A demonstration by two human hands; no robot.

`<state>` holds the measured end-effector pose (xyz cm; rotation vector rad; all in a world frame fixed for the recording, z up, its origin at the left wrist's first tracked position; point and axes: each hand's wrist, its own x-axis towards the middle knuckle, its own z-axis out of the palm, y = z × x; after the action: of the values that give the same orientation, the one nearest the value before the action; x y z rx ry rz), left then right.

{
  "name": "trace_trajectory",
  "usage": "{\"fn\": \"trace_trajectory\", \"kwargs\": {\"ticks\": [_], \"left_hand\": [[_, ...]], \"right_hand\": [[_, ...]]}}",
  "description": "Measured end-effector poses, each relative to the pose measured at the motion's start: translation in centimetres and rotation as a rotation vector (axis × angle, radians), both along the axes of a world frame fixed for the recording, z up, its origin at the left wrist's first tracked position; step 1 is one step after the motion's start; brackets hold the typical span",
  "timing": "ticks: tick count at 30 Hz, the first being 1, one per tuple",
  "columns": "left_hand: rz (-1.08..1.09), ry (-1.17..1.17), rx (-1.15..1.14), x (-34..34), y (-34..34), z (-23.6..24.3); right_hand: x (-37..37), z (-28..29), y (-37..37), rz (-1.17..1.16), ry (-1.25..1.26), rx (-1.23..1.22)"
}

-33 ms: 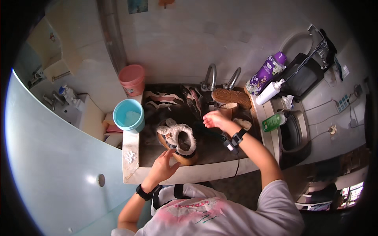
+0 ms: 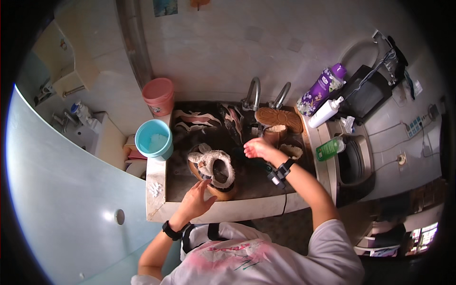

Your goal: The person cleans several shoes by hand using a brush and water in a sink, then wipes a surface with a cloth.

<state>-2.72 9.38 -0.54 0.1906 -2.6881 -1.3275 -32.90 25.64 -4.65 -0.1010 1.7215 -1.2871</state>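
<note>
Nearest is the person's white shirt with a pink print [image 2: 266, 261]. Beyond it runs the pale stone counter [image 2: 247, 205], which frames a dark, sunken basin [image 2: 256, 183]. The left hand [image 2: 197, 199] reaches over the near edge, thumb parted from lightly bent fingers and nothing held; its fingertips meet or nearly meet the near side of a tan shoe with a cream fleece collar [image 2: 204, 161]. That shoe sits in the near left part of the basin, its opening facing up. On the counter's left side lies a small cluster of white pieces [image 2: 155, 189].

Farther in, the right hand [image 2: 258, 148] hangs over the basin to the right of the shoe, its fingers loosely curled and nothing visible in them. A light blue round bucket [image 2: 164, 154] stands on the left side of the counter, with something pale inside. Across on the right lies a green bottle [image 2: 328, 150]. Beyond the right hand is a tan shoe with a pale fleece lining [image 2: 274, 137], and past it a brown patterned sole [image 2: 280, 118].

At the far left stands a pink bucket [image 2: 159, 102]; two curved metal taps [image 2: 257, 92] rise at the far wall.
</note>
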Motion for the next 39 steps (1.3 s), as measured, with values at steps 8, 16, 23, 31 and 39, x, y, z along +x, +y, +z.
{"fn": "trace_trajectory", "kwargs": {"ticks": [8, 16, 23, 31, 39], "left_hand": [[-0.090, -0.157, -0.344, -4.7, 2.4, -0.2], [-0.178, -0.302, -0.552, -7.1, 3.9, -1.3], [-0.137, -0.026, -0.547, -7.4, 2.4, -1.8], [-0.126, -0.092, -0.444, -7.0, 3.7, -1.8], [-0.068, -0.067, -0.474, -7.0, 3.9, -2.7]], "right_hand": [[-0.4, -7.3, 0.6, 0.022, -0.081, -0.034], [-2.9, -9.3, -0.3, -0.118, -0.050, -0.001], [-6.5, -11.8, 1.3, -0.552, -0.031, 0.045], [-4.2, -6.7, -1.1, -0.311, -0.592, -0.346], [3.6, 1.2, -4.9, 0.342, -0.497, -0.295]]}}
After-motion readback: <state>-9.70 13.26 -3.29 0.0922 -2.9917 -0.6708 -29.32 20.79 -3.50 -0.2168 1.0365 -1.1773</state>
